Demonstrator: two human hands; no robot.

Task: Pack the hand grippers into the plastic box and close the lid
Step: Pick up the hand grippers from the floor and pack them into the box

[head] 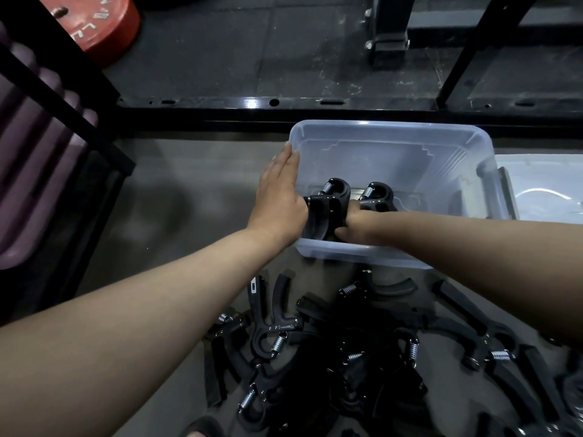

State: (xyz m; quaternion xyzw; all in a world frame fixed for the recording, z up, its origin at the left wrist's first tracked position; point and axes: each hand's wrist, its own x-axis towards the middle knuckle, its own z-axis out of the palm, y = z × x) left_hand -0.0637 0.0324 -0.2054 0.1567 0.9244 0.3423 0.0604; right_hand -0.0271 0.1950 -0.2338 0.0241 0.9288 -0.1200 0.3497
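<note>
Both arms are out over the floor, reaching into the clear plastic box [391,146] that sits just in front of a black steel frame rail [252,104]. The left hand [279,197] lies flat against the box's left wall, fingers straight and together, palm pressed to the outside near the rim — nothing gripped there, just an open hand bracing the side. The right hand [355,227] is down inside the box at the near wall, and its fingers curl around the handles of a black hand gripper [329,209] that stands with its spring end up. Right beside it, further to the right, a second hand gripper [378,195] stands the same way, coil spring at the top, touching or nearly touching the first; the hand hides the gap.

The rest of the box floor is bare, and the box is uncovered. The translucent lid [542,187] lies flat on the floor just to the right of the box.

Nearer the camera, below the box's near wall, a loose pile of hand grippers [347,348] spreads over the grey floor — black handles crossing each other, silver springs catching the light. They lie tangled, too overlapped to count.

Up at the top left, a red weight plate [101,23] leans behind a black upright.
</note>
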